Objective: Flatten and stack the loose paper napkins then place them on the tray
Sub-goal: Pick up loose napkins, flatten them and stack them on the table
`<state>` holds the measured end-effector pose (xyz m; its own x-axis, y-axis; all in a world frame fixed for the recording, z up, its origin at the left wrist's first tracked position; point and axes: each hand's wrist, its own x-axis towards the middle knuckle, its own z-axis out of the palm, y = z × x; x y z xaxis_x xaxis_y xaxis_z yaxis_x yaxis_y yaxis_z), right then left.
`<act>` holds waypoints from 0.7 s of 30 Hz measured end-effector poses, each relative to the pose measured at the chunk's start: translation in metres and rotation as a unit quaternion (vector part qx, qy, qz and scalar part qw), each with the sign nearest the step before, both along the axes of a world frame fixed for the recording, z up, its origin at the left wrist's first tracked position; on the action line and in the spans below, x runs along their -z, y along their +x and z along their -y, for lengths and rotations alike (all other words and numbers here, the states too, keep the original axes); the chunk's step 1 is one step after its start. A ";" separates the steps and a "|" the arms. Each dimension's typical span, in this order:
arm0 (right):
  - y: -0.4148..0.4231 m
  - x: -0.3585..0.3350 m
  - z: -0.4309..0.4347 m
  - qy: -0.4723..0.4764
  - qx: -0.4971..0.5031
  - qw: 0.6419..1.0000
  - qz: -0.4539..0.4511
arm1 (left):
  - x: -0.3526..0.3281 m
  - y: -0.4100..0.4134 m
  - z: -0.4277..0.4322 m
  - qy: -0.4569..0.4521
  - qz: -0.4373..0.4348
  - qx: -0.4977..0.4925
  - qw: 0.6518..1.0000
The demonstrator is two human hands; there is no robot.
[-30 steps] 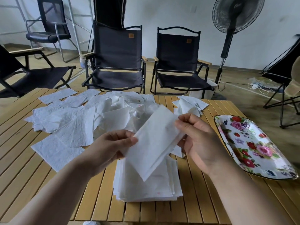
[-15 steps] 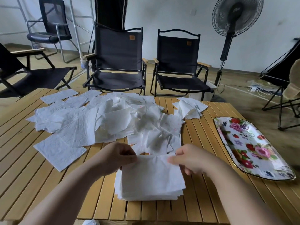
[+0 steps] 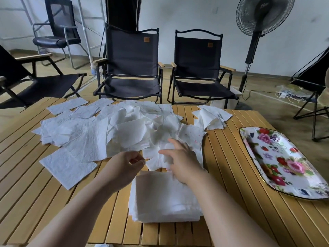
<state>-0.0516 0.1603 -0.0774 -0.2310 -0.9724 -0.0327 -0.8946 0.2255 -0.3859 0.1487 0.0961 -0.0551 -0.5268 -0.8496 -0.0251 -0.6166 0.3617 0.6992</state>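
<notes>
The left hand [image 3: 127, 165] hangs just above the table with its fingers loosely curled, thumb tip close to the forefinger, and no paper visible between them. Just to its right, the right hand [image 3: 183, 163] reaches forward with its fingers spread and nearly straight. Its fingertips lie on the near edge of the loose napkins [image 3: 92, 139], gripping none of them.

Under the right wrist and forearm, between the two arms, sits the flattened stack [image 3: 160, 198] of napkins, squared up on the slatted wooden table [image 3: 231, 175]. The loose napkins spread from the fingertips outward, ahead of both hands and far off to the left, crumpled and overlapping. One flat napkin [image 3: 67, 164] lies at the near left fringe, beside the left hand. A smaller heap [image 3: 211, 116] rests ahead and to the right of the right hand, apart from the main spread.

Well to the right of the right hand, the flowered tray [image 3: 284, 168] lies on the table with no napkins on it, apart from the stack.

Beyond the table, ahead of the hands, stand two black folding chairs [image 3: 131, 68]. A standing fan [image 3: 263, 15] rises farther right.
</notes>
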 end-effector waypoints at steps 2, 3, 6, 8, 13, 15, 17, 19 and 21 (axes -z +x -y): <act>-0.001 0.007 0.004 -0.039 0.029 0.999 0.008 | 0.000 0.001 0.000 0.001 -0.003 -0.002 1.000; -0.003 0.009 0.004 -0.065 0.050 0.997 0.012 | 0.001 0.001 0.000 0.002 -0.004 -0.003 1.000; -0.009 0.009 0.004 -0.133 0.092 0.985 0.055 | 0.001 0.002 -0.001 0.000 -0.006 -0.003 1.000; -0.009 -0.001 0.000 -0.180 0.110 0.969 0.125 | 0.000 0.002 -0.002 -0.004 -0.015 -0.001 1.000; -0.001 -0.039 -0.020 -0.200 0.103 0.919 0.324 | -0.006 0.001 -0.004 0.028 -0.076 0.024 0.996; 0.003 -0.051 -0.030 -0.196 0.079 0.872 0.441 | -0.011 0.000 -0.008 0.082 -0.127 0.039 0.988; 0.006 -0.057 -0.039 -0.192 0.064 0.819 0.536 | -0.015 -0.001 -0.012 0.159 -0.196 0.065 0.965; 0.007 -0.060 -0.046 -0.181 0.056 0.794 0.577 | -0.018 -0.002 -0.015 0.197 -0.246 0.075 0.946; 0.005 -0.061 -0.051 -0.176 0.053 0.803 0.566 | -0.022 -0.003 -0.016 0.194 -0.271 0.075 0.940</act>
<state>-0.0468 0.2112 -0.0161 -0.3293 -0.9442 -0.0075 0.0926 -0.0244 -0.9954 0.1458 0.1122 -0.0335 -0.6647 -0.7470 -0.0124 -0.0953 0.0683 0.9931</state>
